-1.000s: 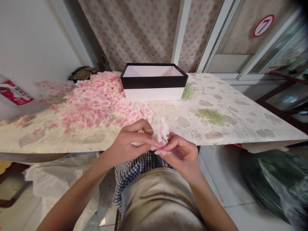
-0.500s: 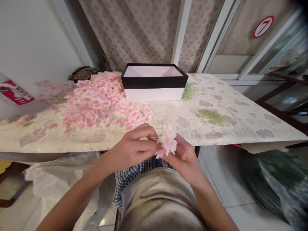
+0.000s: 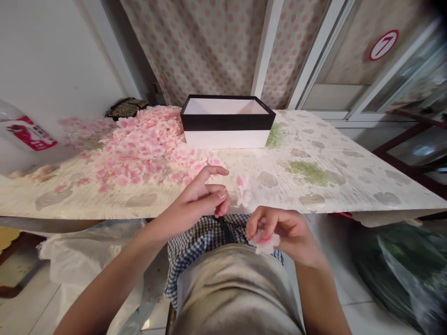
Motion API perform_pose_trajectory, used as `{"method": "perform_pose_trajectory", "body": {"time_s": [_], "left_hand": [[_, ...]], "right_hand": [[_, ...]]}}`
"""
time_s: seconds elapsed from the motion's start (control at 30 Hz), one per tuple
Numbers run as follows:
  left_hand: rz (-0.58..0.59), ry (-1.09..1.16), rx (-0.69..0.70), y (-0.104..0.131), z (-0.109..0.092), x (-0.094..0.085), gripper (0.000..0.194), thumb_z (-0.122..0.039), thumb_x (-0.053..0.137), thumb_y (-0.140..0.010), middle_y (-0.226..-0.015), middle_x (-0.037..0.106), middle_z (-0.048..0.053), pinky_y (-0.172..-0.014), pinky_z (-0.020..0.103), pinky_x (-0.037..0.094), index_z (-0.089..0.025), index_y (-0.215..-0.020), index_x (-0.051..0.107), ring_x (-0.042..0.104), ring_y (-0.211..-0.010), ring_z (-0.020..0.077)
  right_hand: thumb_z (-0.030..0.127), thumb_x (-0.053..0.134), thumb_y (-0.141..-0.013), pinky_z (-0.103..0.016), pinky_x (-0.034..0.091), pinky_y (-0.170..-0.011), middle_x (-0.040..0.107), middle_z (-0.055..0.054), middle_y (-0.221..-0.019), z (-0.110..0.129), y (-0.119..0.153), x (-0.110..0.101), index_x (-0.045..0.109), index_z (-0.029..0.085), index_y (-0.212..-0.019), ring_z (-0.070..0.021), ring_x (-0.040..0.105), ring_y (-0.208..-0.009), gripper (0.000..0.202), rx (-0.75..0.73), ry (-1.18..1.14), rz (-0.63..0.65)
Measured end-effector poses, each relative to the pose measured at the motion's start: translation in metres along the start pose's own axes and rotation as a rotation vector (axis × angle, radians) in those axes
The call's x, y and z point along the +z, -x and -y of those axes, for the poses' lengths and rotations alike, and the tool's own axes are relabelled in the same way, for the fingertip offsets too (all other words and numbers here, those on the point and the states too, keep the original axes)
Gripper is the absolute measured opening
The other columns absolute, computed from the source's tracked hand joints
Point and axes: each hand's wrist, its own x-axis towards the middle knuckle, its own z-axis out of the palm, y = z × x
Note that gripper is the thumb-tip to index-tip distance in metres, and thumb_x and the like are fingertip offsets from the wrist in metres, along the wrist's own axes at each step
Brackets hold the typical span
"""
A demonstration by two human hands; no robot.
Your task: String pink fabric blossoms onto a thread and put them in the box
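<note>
My right hand (image 3: 281,230) is just below the table's front edge, its fingers and thumb closed on a pink-and-white artificial flower petal piece (image 3: 266,244). My left hand (image 3: 204,195) is over the front edge with the index finger stretched out and the other fingers loosely bent; nothing shows clearly between them. Right of its fingertips is another pale pink flower (image 3: 242,191), blurred; I cannot tell whether it lies on the cloth or is in the air. Beyond my left hand spreads a large heap of pink artificial blossoms (image 3: 143,146).
A black-and-white open box (image 3: 226,138) stands at the back middle of the patterned tablecloth (image 3: 349,186). Green sprigs (image 3: 309,172) lie to the right, more beside the box (image 3: 275,135). A labelled bottle (image 3: 26,132) is at far left, and a plastic bag (image 3: 91,270) hangs below.
My hands have moved apart. The right hand has drawn down and right with a petal piece, while the left hand's index finger has straightened away from the flower that was between both hands.
</note>
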Motion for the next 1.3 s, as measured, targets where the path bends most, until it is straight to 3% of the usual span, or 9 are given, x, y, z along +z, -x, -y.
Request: {"method": "perform_pose_trajectory", "body": {"time_s": [0.1, 0.27, 0.47, 0.63, 0.83, 1.07, 1.3], "left_hand": [[-0.024, 0.113, -0.125, -0.001, -0.001, 0.002, 0.019, -0.018, 0.048, -0.092, -0.058, 0.051, -0.006, -0.054, 0.021, 0.034, -0.022, -0.109, 0.041, 0.045, -0.055, 0.0096], [-0.012, 0.405, -0.307, -0.002, -0.006, 0.008, 0.017, -0.014, 0.053, -0.085, -0.057, 0.046, -0.005, -0.050, 0.020, 0.032, -0.021, -0.100, 0.048, 0.040, -0.053, 0.0086], [-0.010, 0.658, -0.494, -0.003, -0.009, 0.009, 0.020, -0.003, 0.048, -0.084, -0.057, 0.044, -0.003, -0.051, 0.016, 0.033, -0.016, -0.098, 0.054, 0.038, -0.053, 0.0069], [0.040, 0.739, -0.541, -0.004, -0.007, 0.009, 0.019, -0.003, 0.045, -0.087, -0.056, 0.043, -0.002, -0.050, 0.017, 0.032, -0.015, -0.097, 0.056, 0.037, -0.052, 0.0073], [-0.039, 0.739, -0.556, -0.005, -0.005, 0.013, 0.020, -0.001, 0.046, -0.085, -0.056, 0.044, -0.002, -0.051, 0.016, 0.033, -0.014, -0.096, 0.055, 0.039, -0.052, 0.0066], [-0.032, 0.733, -0.551, -0.006, -0.002, 0.019, 0.018, -0.001, 0.047, -0.086, -0.056, 0.047, -0.001, -0.050, 0.016, 0.037, -0.013, -0.096, 0.054, 0.044, -0.053, 0.0069], [-0.035, 0.714, -0.552, -0.006, 0.000, 0.021, 0.012, -0.004, 0.048, -0.088, -0.060, 0.052, -0.001, -0.050, 0.015, 0.041, -0.014, -0.095, 0.052, 0.048, -0.053, 0.0060]], "right_hand": [[0.021, 0.072, -0.080, -0.038, 0.052, -0.084, 0.063, -0.005, -0.101, 0.007, 0.003, 0.002, 0.074, 0.026, -0.080, -0.0189, 0.062, -0.092, 0.006, -0.054, 0.063, 0.015], [0.018, 0.070, -0.082, -0.041, 0.046, -0.098, 0.059, -0.004, -0.118, 0.011, 0.007, 0.003, 0.074, 0.028, -0.081, -0.0210, 0.058, -0.107, 0.011, -0.076, 0.242, -0.011], [0.016, 0.070, -0.082, -0.043, 0.045, -0.103, 0.057, -0.004, -0.126, 0.005, 0.009, 0.002, 0.074, 0.027, -0.087, -0.0223, 0.055, -0.117, 0.013, -0.120, 0.150, 0.045], [0.020, 0.069, -0.083, -0.041, 0.046, -0.104, 0.058, -0.004, -0.125, 0.005, 0.009, -0.001, 0.074, 0.027, -0.088, -0.0215, 0.054, -0.119, 0.010, -0.126, 0.111, 0.036], [0.012, 0.068, -0.083, -0.032, 0.048, -0.092, 0.065, -0.003, -0.115, 0.019, 0.018, -0.012, 0.073, 0.026, -0.085, -0.0167, 0.060, -0.104, 0.015, -0.123, 0.227, 0.157], [0.001, 0.062, -0.083, -0.041, 0.034, -0.110, 0.052, -0.001, -0.135, 0.026, 0.020, -0.001, 0.071, 0.024, -0.082, -0.0219, 0.046, -0.130, 0.024, -0.068, 0.399, 0.149], [0.003, 0.063, -0.083, -0.041, 0.047, -0.099, 0.063, -0.005, -0.125, 0.020, 0.016, -0.001, 0.072, 0.022, -0.085, -0.0213, 0.061, -0.114, 0.021, -0.079, 0.265, 0.189]]}}
